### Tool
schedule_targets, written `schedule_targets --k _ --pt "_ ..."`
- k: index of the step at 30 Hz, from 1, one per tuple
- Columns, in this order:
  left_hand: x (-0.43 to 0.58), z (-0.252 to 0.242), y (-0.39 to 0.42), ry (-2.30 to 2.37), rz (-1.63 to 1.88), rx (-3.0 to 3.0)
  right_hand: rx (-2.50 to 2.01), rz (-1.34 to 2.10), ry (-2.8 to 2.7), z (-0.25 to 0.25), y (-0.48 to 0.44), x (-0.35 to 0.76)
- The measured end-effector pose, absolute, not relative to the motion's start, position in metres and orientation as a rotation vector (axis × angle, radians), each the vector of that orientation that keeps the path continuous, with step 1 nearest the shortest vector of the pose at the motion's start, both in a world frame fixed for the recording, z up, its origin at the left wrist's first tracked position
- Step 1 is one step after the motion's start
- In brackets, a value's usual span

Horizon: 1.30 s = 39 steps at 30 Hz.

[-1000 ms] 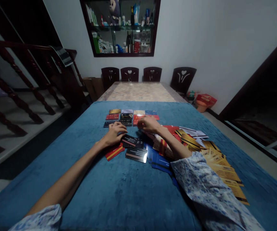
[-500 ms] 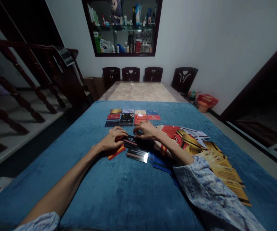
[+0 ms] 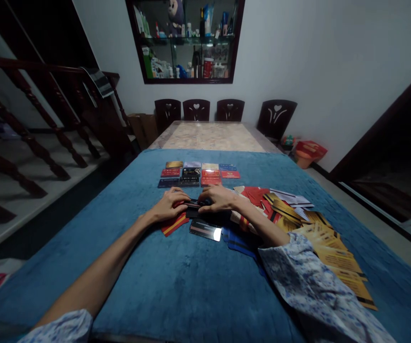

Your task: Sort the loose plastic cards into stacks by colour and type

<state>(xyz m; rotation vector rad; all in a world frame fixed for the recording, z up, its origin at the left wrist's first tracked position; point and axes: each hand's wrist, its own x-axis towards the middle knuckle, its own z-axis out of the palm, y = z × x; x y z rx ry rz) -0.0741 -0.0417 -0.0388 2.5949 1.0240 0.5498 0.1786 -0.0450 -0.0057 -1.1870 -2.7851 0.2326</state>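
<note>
- The person's left arm is stretching bare across the blue-covered surface, with the left hand lying palm down and knuckles raised.
- The right arm, in a flowered sleeve, is coming in from the right, and the right hand is arching palm down towards the left hand.
- Both sets of fingers are curling narrow and holding a black card by its ends, left fingers on the left end and right fingers on the right.
- The black card is sitting between the hands, just over the surface.
- A red-and-yellow card is lying partly under the left hand, and a glossy dark card is lying just nearer.
- Neat rows of cards are lying farther off, and a heap of gold cards is spreading to the right.
</note>
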Motion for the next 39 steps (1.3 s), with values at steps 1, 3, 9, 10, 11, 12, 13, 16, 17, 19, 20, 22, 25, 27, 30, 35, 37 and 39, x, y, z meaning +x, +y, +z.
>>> schedule_targets --k 1,3,9,10,11,12,13,16,17,19,20,22,25,27,30,35,37,39 --pt "-0.075 -0.040 -0.041 1.012 0.566 2.595 -1.182 0.236 -2.785 -0.007 -0.044 0.179" --pt "-0.075 -0.042 -0.039 0.984 0.599 2.595 -1.166 0.236 -2.784 -0.008 -0.043 0.179" --pt "-0.074 -0.039 -0.038 0.947 0.714 2.579 -1.100 0.214 -2.738 -0.010 -0.039 0.180" --pt "-0.074 -0.038 -0.038 0.946 0.740 2.572 -1.086 0.217 -2.729 -0.010 -0.039 0.180" --pt "-0.073 -0.038 -0.037 0.948 0.765 2.561 -1.076 0.218 -2.721 -0.008 -0.039 0.180" --pt "-0.073 -0.038 -0.036 0.955 0.790 2.547 -1.072 0.215 -2.713 -0.007 -0.039 0.181" --pt "-0.072 -0.038 -0.036 0.969 0.814 2.530 -1.070 0.209 -2.710 -0.005 -0.039 0.181" --pt "-0.070 -0.040 -0.032 1.029 0.869 2.481 -1.105 0.156 -2.690 -0.002 -0.041 0.181" --pt "-0.069 -0.041 -0.031 1.051 0.880 2.468 -1.125 0.138 -2.682 -0.001 -0.041 0.181" --pt "-0.068 -0.042 -0.027 1.095 0.896 2.452 -1.172 0.115 -2.666 -0.002 -0.042 0.180" --pt "-0.067 -0.043 -0.025 1.116 0.902 2.448 -1.197 0.110 -2.658 -0.003 -0.042 0.180" --pt "-0.064 -0.044 -0.022 1.157 0.911 2.449 -1.244 0.106 -2.640 -0.005 -0.042 0.179" --pt "-0.059 -0.045 -0.017 1.228 0.907 2.454 -1.336 0.086 -2.599 -0.007 -0.042 0.177" --pt "-0.056 -0.046 -0.016 1.280 0.899 2.451 -1.412 0.064 -2.571 -0.008 -0.043 0.176" --pt "-0.053 -0.048 -0.015 1.312 0.901 2.452 -1.506 0.034 -2.546 -0.006 -0.047 0.173" --pt "-0.050 -0.050 -0.015 1.271 0.912 2.519 -1.603 -0.034 -2.496 -0.004 -0.054 0.171" --pt "-0.049 -0.050 -0.015 1.270 0.908 2.552 -1.633 -0.066 -2.468 -0.006 -0.054 0.171" --pt "-0.048 -0.051 -0.014 1.275 0.892 2.578 -1.649 -0.092 -2.446 -0.008 -0.054 0.170"
